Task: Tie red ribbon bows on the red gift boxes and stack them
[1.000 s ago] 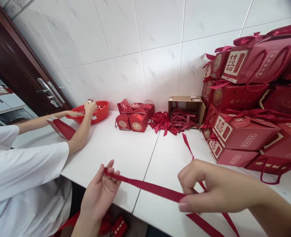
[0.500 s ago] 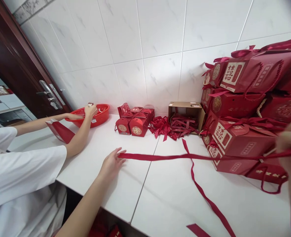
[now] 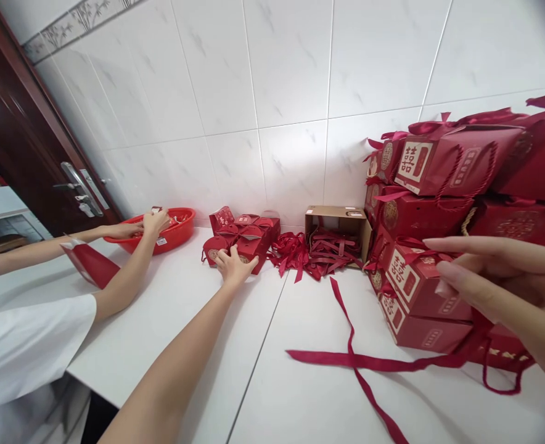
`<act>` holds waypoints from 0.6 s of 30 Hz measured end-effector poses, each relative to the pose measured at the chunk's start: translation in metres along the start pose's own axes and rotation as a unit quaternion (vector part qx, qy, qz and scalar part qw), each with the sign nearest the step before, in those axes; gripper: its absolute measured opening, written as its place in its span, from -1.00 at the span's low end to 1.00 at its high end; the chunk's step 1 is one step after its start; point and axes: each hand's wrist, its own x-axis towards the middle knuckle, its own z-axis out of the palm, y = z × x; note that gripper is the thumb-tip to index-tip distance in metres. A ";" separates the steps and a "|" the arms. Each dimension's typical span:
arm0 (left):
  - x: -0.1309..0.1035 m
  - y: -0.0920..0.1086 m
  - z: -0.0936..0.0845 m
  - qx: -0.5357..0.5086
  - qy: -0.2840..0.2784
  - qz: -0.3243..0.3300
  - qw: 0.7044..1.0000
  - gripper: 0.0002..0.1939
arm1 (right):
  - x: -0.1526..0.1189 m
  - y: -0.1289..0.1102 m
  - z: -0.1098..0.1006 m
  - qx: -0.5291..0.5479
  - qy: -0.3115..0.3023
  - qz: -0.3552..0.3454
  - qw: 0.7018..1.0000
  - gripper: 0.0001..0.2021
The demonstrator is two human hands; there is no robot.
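My left hand (image 3: 235, 266) is at the front of a cluster of small red boxes (image 3: 263, 231), its fingers spread against one box. At the right edge, my right hand (image 3: 499, 280) hangs before the stacked gift boxes, fingers stretched out and nothing visible between them. A long dark red ribbon (image 3: 319, 357) lies across the white table, its right end reaching the stack. It crosses a second ribbon (image 3: 369, 394), which runs toward the front edge.
An open cardboard box (image 3: 337, 213) of dark red strips stands by the wall, beside a heap of red bows (image 3: 291, 250). Large red gift boxes (image 3: 457, 160) are piled at right. At left, another person's hands are at a red basin (image 3: 175, 235), near a red bag (image 3: 90, 262).
My left hand has let go of the ribbon's end and moved up to the small boxes. The ribbon has dropped onto the table. My right hand has come further into view, its fingers now extended.
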 end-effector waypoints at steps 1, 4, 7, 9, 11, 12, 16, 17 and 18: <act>-0.002 -0.003 -0.003 -0.001 -0.014 0.010 1.000 -0.18 | 0.002 -0.014 0.010 -0.003 0.021 0.008 1.000 -0.70; -0.015 -0.010 -0.020 -0.031 -0.094 0.061 0.993 -0.23 | 0.007 -0.033 0.027 0.009 0.006 0.013 1.000 -0.78; -0.043 -0.014 -0.048 -0.091 -0.212 0.124 0.965 -0.25 | 0.012 -0.024 0.035 0.043 -0.085 0.018 0.995 -0.75; -0.070 -0.015 -0.070 -0.126 -0.282 0.154 0.939 -0.26 | 0.016 -0.013 0.045 0.066 -0.160 0.031 0.984 -0.74; -0.102 -0.015 -0.092 -0.148 -0.332 0.173 0.915 -0.26 | 0.018 -0.007 0.059 0.087 -0.240 0.059 0.965 -0.75; -0.117 -0.015 -0.102 -0.157 -0.360 0.183 0.901 -0.25 | 0.018 -0.006 0.067 0.097 -0.279 0.076 0.952 -0.76; -0.164 -0.014 -0.129 -0.165 -0.439 0.235 0.851 -0.15 | 0.008 -0.008 0.098 0.133 -0.404 0.133 0.895 -0.78; -0.172 -0.013 -0.133 -0.163 -0.443 0.244 0.847 -0.09 | 0.005 -0.008 0.103 0.138 -0.426 0.143 0.883 -0.80; -0.177 -0.011 -0.136 -0.162 -0.440 0.254 0.846 -0.03 | 0.002 -0.008 0.107 0.141 -0.444 0.151 0.872 -0.81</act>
